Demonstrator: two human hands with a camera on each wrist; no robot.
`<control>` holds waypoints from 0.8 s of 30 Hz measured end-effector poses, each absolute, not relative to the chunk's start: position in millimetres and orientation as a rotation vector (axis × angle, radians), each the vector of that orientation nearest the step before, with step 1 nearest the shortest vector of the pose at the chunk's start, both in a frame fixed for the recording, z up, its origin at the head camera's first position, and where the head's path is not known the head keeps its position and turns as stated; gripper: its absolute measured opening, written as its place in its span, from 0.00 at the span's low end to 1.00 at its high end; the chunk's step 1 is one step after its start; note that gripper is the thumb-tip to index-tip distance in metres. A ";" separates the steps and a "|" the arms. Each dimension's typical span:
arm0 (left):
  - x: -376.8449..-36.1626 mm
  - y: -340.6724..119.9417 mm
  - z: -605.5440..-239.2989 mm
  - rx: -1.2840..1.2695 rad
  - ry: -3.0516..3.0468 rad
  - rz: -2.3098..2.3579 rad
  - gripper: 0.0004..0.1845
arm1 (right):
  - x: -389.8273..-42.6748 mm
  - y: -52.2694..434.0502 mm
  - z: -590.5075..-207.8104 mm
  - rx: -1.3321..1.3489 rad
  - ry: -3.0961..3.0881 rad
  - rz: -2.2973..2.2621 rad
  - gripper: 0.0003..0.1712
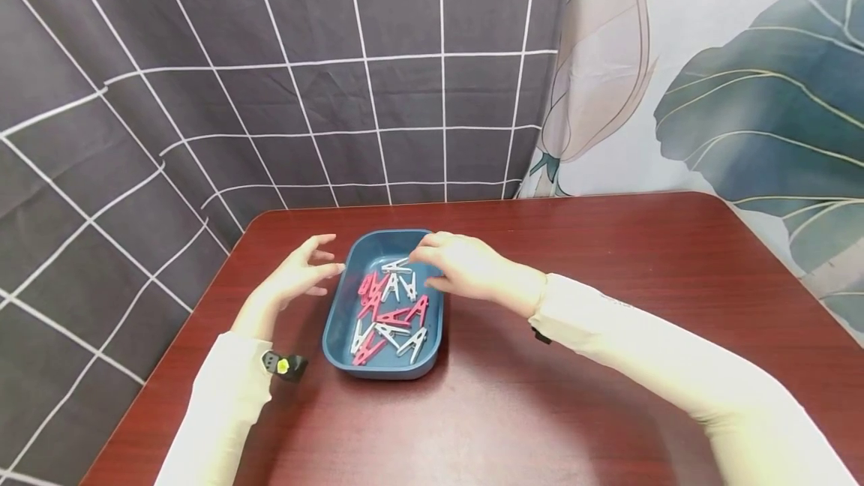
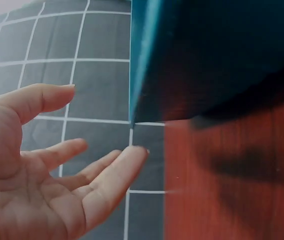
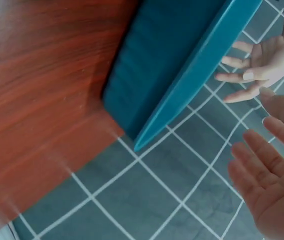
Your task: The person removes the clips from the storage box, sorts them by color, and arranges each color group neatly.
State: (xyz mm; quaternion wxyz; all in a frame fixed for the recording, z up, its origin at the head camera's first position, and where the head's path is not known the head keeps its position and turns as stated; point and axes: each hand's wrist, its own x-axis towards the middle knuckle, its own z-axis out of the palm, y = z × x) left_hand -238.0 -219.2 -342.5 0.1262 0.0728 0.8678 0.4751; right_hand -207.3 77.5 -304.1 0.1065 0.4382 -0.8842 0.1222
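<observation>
A blue tray sits on a reddish-brown table and holds several red clothespins and white clothespins. My left hand hovers just left of the tray with its fingers spread and relaxed, holding nothing. The left wrist view shows that left hand palm-up beside the tray's outer wall. My right hand hovers over the tray's far right corner, fingers reaching toward the clips. In the right wrist view the right hand is empty with fingers extended, and the left hand shows beyond the tray's wall.
A grey cloth with a white grid hangs behind and to the left of the table. A leaf-print curtain hangs at the right. A small black device is strapped to the left sleeve. The table's left edge lies close to the left forearm.
</observation>
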 end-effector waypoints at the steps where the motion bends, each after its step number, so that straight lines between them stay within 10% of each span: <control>1: -238.1 -221.3 -344.2 0.214 2.510 1.405 0.37 | -207.9 73.7 -305.5 1.288 -2.618 0.361 0.21; 24: -243.1 -235.3 -381.6 0.250 2.172 1.666 0.41 | -231.5 31.7 -347.3 1.369 -3.045 0.209 0.20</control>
